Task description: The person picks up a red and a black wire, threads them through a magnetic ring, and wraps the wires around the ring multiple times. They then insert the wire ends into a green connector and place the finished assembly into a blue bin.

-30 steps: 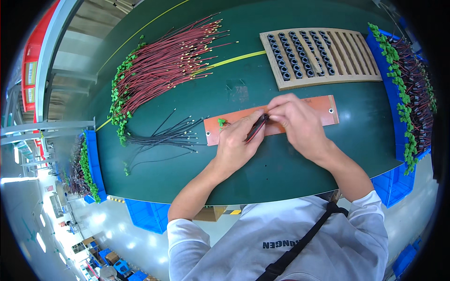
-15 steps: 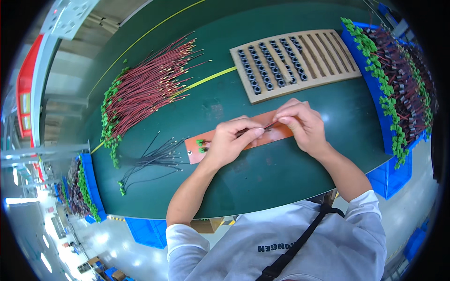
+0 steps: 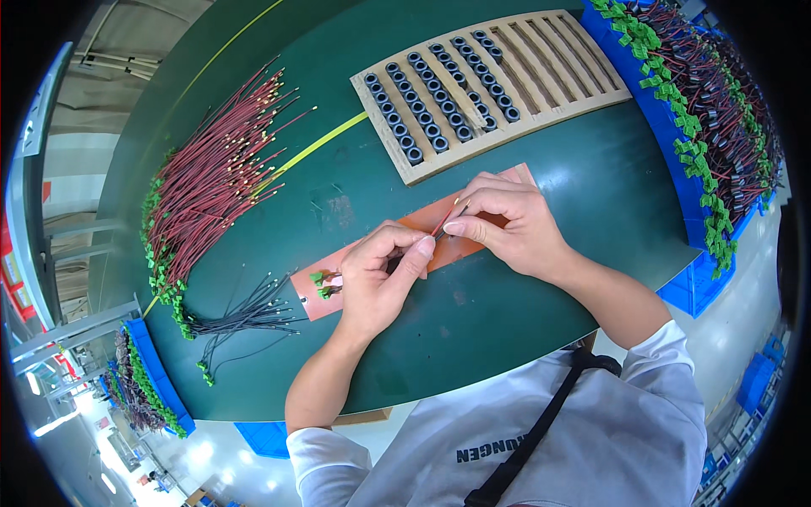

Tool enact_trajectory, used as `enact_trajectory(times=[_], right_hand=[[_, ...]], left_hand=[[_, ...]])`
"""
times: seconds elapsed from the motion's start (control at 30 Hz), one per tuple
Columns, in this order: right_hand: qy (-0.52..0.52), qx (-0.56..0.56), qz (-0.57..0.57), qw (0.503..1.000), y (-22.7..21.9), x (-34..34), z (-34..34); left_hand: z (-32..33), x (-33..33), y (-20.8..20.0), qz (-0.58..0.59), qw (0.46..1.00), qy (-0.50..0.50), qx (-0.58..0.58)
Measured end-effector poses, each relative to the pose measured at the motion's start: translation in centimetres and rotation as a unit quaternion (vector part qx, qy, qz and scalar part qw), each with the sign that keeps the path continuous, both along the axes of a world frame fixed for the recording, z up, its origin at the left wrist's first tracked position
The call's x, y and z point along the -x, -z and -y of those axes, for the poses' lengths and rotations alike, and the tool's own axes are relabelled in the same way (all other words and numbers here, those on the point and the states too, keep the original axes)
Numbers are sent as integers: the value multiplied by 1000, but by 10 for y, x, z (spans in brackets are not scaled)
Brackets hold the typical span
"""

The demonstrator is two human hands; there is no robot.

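Note:
A red wire point(image 3: 443, 221) and a dark wire run between my two hands over an orange-brown board point(image 3: 460, 248). My left hand point(image 3: 378, 277) is closed around the wires, thumb pressed against the fingers. My right hand point(image 3: 511, 221) pinches near their tips, thumb against forefinger. Beside my left hand, at the board's left end, green connectors point(image 3: 323, 284) stick out; their wires run under that hand. Whatever else lies inside my left palm is hidden.
Red wires with green connectors point(image 3: 215, 182) lie at the far left, dark wires point(image 3: 249, 314) nearer. A wooden tray point(image 3: 414, 175) holds rows of black rings point(image 3: 433, 131). Blue bins point(image 3: 676, 182) full of wired parts stand right and at the table's left edge point(image 3: 160, 372).
The view has shifted, so the table's things sit further left. My left thumb points more upward, and the red wire's end now stands up by my right fingertips.

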State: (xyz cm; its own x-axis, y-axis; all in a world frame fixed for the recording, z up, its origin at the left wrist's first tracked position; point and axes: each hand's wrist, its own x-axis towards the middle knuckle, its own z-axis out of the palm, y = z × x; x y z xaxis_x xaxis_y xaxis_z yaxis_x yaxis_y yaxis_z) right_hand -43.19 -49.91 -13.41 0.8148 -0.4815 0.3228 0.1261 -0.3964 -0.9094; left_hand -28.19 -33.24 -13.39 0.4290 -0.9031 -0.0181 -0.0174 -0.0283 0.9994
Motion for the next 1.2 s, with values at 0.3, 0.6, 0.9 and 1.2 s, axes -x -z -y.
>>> enact_trajectory(times=[0.3, 0.6, 0.9, 1.2], right_hand=[[-32, 7, -21, 999, 1, -4, 0], [-51, 6, -35, 998, -5, -2, 1], [-39, -67, -27, 997, 1, -2, -1], [-45, -57, -43, 996, 3, -2, 1]], left_hand=[[-1, -2, -4, -32, 999, 9, -11], [0, -2, -2, -2, 1000, 24, -20], [-2, -3, 0, 1, 999, 33, -12], [0, -2, -6, -19, 999, 24, -33]])
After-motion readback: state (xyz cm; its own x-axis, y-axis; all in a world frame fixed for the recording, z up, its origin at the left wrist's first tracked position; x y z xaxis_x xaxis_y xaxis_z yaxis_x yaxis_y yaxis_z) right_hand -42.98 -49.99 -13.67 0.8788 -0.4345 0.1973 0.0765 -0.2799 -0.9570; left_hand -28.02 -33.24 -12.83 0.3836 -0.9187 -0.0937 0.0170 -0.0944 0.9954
